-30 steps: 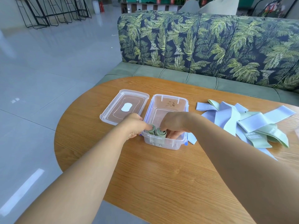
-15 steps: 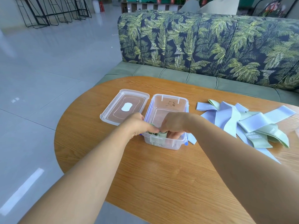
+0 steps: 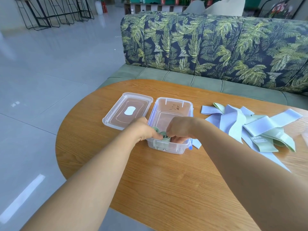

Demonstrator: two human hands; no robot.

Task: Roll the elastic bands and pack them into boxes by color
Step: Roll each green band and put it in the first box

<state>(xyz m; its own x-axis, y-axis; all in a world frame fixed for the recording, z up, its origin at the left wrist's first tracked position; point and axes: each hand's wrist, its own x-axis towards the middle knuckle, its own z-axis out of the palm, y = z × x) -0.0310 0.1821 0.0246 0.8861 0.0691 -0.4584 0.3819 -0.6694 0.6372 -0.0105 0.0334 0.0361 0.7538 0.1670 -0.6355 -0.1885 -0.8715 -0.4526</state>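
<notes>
A clear plastic box (image 3: pixel 173 104) stands on the round wooden table (image 3: pixel 166 180). Two rolled green bands (image 3: pixel 164 135) sit at its near end. My left hand (image 3: pixel 143 128) reaches over the box's left wall, its fingers pinching the rolls. My right hand (image 3: pixel 180 127) is curled down inside the box beside them, fingertips on the right-hand roll. A loose pile of unrolled green and light blue bands (image 3: pixel 253 125) lies to the right of the box.
The box's clear lid (image 3: pixel 128 110) lies flat just left of the box. A leaf-patterned sofa (image 3: pixel 216 52) runs behind the table. Bare tabletop lies in front of the box; the table's left edge drops to a tiled floor.
Both hands stayed at the box's near end. The rolls sank a little deeper into the box, and my left fingers moved slightly right onto them.
</notes>
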